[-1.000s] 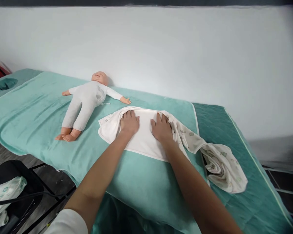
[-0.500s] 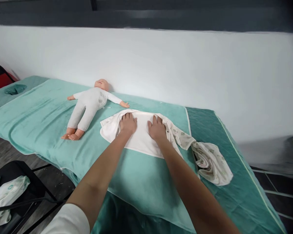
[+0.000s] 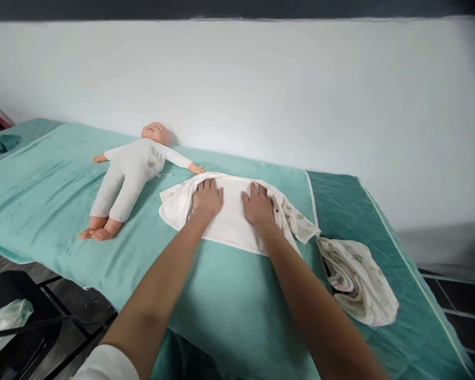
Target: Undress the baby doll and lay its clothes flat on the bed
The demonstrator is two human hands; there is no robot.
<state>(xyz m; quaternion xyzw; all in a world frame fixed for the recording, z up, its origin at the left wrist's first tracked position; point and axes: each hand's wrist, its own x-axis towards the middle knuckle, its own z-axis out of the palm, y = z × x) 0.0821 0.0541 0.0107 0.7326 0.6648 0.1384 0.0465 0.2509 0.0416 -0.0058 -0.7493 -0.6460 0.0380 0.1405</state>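
Teal towelling covers the padded bed (image 3: 63,200) along the white wall. Your left hand (image 3: 207,199) and right hand (image 3: 257,205) have barely shifted over the last second: fingers released, flat on the white folded cloth (image 3: 231,219), nothing grasped. Its long axis runs left to right, its patterned tail (image 3: 356,279) trailing right. Just left lies the baby doll (image 3: 130,174).

Doll (image 3: 130,177) blocks left; crumpled cloth (image 3: 358,279) blocks right.

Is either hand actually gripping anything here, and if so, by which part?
Nothing is gripped. The left hand and right hand lie flat, palms down, on the middle of the white cloth.
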